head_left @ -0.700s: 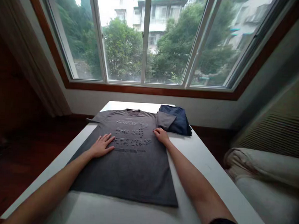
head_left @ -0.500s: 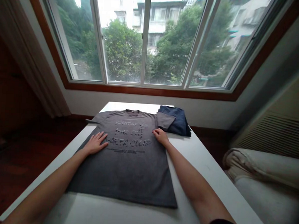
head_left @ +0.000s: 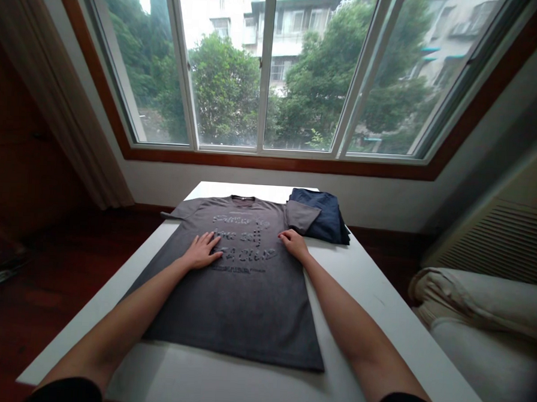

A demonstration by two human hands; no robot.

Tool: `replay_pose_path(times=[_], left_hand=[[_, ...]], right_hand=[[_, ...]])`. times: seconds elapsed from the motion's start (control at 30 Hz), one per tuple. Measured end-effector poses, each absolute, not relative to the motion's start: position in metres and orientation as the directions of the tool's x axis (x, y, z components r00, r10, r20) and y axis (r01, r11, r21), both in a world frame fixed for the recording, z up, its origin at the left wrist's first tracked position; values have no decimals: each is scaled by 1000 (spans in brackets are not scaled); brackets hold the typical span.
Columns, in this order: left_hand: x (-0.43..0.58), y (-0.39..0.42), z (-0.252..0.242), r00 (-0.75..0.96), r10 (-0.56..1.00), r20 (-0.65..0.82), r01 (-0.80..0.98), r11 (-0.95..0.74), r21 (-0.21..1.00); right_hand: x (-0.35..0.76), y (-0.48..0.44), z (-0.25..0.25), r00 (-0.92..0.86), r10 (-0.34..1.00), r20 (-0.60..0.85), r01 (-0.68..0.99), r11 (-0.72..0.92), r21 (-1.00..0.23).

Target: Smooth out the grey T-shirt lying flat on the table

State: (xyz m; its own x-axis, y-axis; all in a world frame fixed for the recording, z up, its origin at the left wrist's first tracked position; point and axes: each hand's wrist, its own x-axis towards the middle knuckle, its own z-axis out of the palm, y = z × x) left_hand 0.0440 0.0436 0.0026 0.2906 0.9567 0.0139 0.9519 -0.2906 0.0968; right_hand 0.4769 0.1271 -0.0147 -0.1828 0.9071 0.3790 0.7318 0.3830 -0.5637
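Grey T-shirt (head_left: 245, 308) lies face up and flat on the white table (head_left: 380, 303), under both sets of fingers. Beyond the right fingertips, its sleeve (head_left: 301, 216) overlaps a folded navy garment (head_left: 328, 219). The left hand (head_left: 201, 251) rests palm down on the printed lettering (head_left: 243, 242), fingers spread. The right hand (head_left: 294, 244) sits at the shirt's side edge just below that sleeve, with its fingers (head_left: 287, 237) close together and lightly bent, tips on the cloth and no pinch visible. Judged from this, uneven pressure or a sideways drag could bunch the fabric, and the overlapping sleeve could tug the navy garment askew.
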Motion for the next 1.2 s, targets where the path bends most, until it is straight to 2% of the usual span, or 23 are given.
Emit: replay_pose_path(times=[0.17,0.37,0.47,0.67,0.9,1.0,1.2], left_hand=[[84,53,4,398,917,31,909,-399,122],[77,68,-3,374,927,5,918,-371,138],[49,78,-5,302,953,7,946,-300,125],[-25,89,-5,47,999,-16,994,-45,97],[-43,81,-7,-57,998,-1,995,57,84],[-15,77,-7,-3,1000,10,996,2,94],[80,59,2,296,954,47,945,-300,134]], right_hand=[[478,128,-16,-194,902,386,729,396,-559],[477,126,-13,-205,897,393,719,410,-562],[476,124,-11,-205,898,389,721,407,-561],[475,122,-10,-194,902,385,722,397,-566],[474,121,-10,-174,911,375,725,376,-577],[473,119,-7,-173,915,365,730,367,-577],[472,117,-5,-170,918,359,730,362,-580]])
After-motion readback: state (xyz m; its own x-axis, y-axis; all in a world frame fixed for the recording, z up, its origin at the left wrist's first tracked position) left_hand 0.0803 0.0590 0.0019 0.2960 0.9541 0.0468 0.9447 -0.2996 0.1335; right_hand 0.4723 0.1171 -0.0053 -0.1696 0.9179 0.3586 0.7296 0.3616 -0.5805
